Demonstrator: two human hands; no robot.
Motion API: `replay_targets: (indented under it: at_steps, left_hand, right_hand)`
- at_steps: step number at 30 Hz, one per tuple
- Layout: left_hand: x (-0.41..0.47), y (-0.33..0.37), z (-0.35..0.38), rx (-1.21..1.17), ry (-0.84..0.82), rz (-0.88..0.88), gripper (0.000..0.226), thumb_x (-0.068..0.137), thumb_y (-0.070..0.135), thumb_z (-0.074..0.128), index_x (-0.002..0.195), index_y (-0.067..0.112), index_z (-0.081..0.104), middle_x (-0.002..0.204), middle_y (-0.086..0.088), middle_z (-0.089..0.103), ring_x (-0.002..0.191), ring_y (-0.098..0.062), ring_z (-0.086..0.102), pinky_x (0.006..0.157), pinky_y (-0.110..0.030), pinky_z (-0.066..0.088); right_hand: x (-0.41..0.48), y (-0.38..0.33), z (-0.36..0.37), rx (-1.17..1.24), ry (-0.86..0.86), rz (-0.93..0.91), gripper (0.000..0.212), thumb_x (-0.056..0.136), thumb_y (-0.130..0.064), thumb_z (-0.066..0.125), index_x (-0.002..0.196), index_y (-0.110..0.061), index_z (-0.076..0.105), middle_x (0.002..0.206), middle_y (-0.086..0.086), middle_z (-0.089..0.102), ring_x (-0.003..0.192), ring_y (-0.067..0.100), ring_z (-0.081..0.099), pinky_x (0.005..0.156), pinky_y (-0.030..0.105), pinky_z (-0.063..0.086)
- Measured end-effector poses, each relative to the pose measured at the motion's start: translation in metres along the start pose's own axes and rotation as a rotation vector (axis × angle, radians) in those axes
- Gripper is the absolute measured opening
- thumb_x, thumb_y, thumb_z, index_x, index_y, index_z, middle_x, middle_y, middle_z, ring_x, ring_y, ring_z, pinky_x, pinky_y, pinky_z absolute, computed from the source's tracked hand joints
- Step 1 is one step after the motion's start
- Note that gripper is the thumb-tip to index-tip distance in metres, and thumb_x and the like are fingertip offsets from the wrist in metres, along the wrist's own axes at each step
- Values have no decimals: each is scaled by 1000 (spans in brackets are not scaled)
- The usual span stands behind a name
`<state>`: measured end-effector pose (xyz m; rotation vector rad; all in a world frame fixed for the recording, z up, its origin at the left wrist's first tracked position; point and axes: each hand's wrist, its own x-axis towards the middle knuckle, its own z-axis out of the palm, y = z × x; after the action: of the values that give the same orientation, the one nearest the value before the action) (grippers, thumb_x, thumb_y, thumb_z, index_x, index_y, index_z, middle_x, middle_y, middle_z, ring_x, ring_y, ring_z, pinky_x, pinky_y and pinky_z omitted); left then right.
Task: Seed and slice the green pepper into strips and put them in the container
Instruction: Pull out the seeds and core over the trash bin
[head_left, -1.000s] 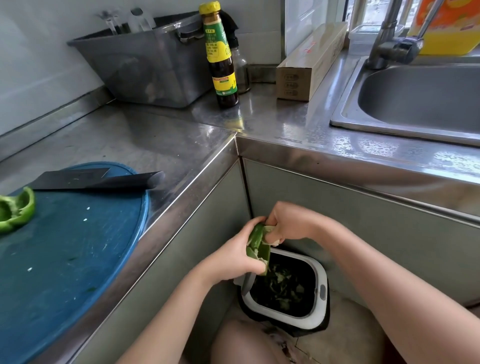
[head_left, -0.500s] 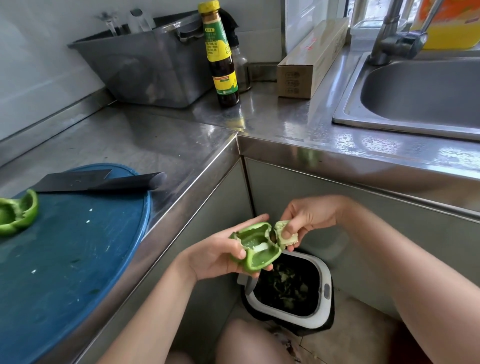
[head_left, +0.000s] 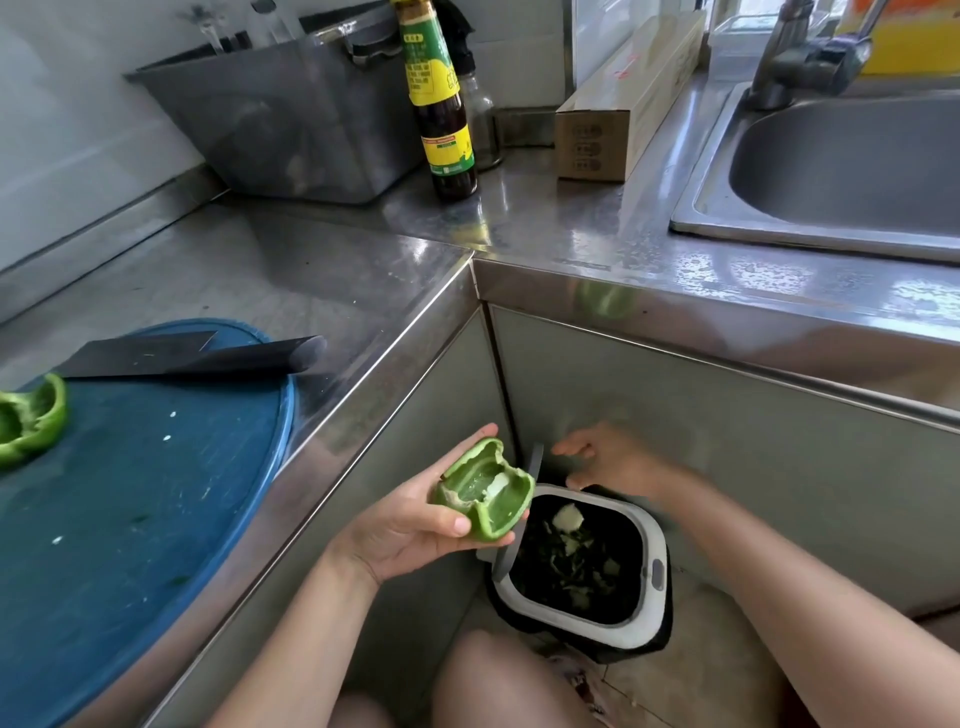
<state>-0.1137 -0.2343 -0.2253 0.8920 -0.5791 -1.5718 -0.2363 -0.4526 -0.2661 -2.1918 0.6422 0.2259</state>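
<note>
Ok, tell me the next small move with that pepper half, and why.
Probably pinch the white pith out of the pepper half that the left hand holds, using the right hand: it is empty and open just above the bin.

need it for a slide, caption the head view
Left hand holds a green pepper half by the bin, right hand open.

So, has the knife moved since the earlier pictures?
No. The knife lies across the far edge of the blue cutting board, with its handle end past the board's right rim, just as before.
</note>
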Motion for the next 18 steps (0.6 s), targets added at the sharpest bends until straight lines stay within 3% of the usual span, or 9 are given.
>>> replay_targets:
  at_steps: [3, 5, 7, 9, 11, 14, 18]
  left_hand:
    - [-1, 1, 0, 5, 79, -4, 102, 59, -7, 76, 144, 25, 30, 132, -23, 48, 115, -43, 53, 89, -46, 50]
    - [-1, 2, 0, 14, 118, -1, 104, 56, -5, 79, 144, 22, 30, 133, -25, 48, 115, -45, 52, 86, -47, 51]
    - [-1, 4, 2, 18, 122, 7, 102, 58, -4, 79, 144, 17, 29, 134, -27, 47, 117, -49, 49, 87, -48, 52]
    - [0, 6, 4, 21, 98, 16, 96, 62, -3, 77, 144, 12, 29, 134, -28, 47, 120, -52, 45, 90, -48, 51]
    - [0, 9, 5, 14, 73, 16, 89, 66, -1, 75, 143, 8, 31, 133, -27, 48, 121, -51, 45, 91, -47, 51]
    - [-2, 11, 9, 39, 34, 21, 74, 73, 7, 74, 138, 6, 39, 129, -24, 52, 116, -47, 52, 87, -41, 54]
    - [-4, 8, 17, 96, 39, 53, 54, 75, 33, 76, 124, 17, 59, 115, -14, 65, 99, -33, 66, 71, -26, 58]
  right_hand:
    - [-8, -8, 6, 20, 272, -85, 18, 76, -2, 71, 88, -15, 76, 90, 3, 75, 59, -10, 55, 58, 1, 36]
    - [-17, -16, 5, 19, 368, -184, 14, 79, -6, 71, 86, -16, 78, 86, 0, 76, 66, -6, 63, 64, 3, 41]
    - [-30, -28, 0, -2, 450, -346, 14, 84, -12, 68, 95, -16, 76, 90, -2, 76, 82, 6, 69, 76, 14, 48]
    - [-44, -42, -6, -26, 511, -540, 13, 84, -20, 69, 95, -17, 75, 87, -5, 75, 80, 9, 69, 76, 21, 50]
    - [-58, -56, -10, -108, 474, -680, 14, 81, -27, 71, 93, -19, 75, 83, -8, 71, 75, 8, 65, 72, 23, 52]
    - [-68, -74, -7, -217, 302, -720, 22, 79, -29, 72, 100, -21, 72, 90, -6, 66, 83, 11, 61, 74, 28, 52]
    - [-70, -90, 0, -127, 197, -757, 16, 80, -20, 70, 96, -17, 72, 91, -2, 64, 84, 13, 63, 75, 30, 52]
